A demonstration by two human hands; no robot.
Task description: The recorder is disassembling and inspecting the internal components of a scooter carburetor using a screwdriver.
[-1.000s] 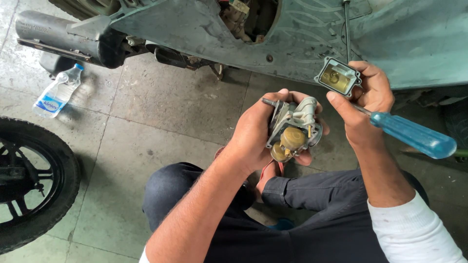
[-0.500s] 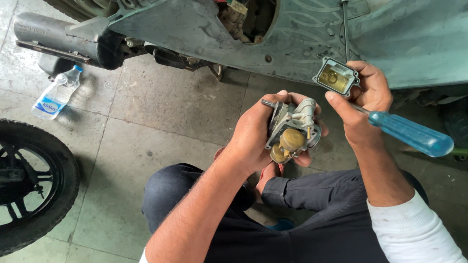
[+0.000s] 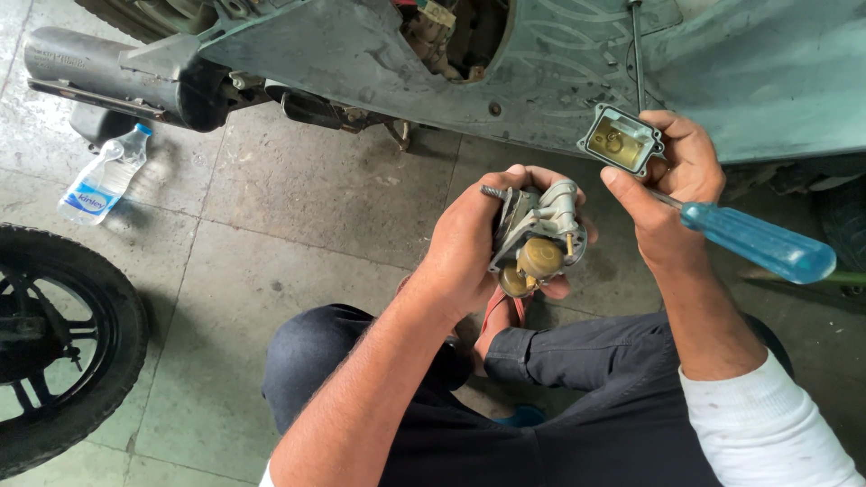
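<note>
Carburetor body sits dead centre in the head view, wrapped tight in the left hand, fingers curled behind it and thumb across the front, tipped so its open underside faces up at the camera, a grip that looks meant to lay the insides bare. Grey cast metal, knobbly and ported, with rounded brass-coloured floats showing in the opening and a short threaded stud poking out just above the thumb. Up and to the right of the carburetor, the right hand is doubly busy: fingertips pinch a small rectangular float bowl, dull metal rim, yellowish inside, turned open-side toward the camera, while the palm clamps a screwdriver whose translucent blue handle juts away to the right. Above the carburetor runs a dusty grey-green scooter body with an open engine bay, a dark exhaust pipe off to its far left. Well left of the carburetor, a clear plastic bottle lies on the stained concrete floor, and a black wheel rests below that.
</note>
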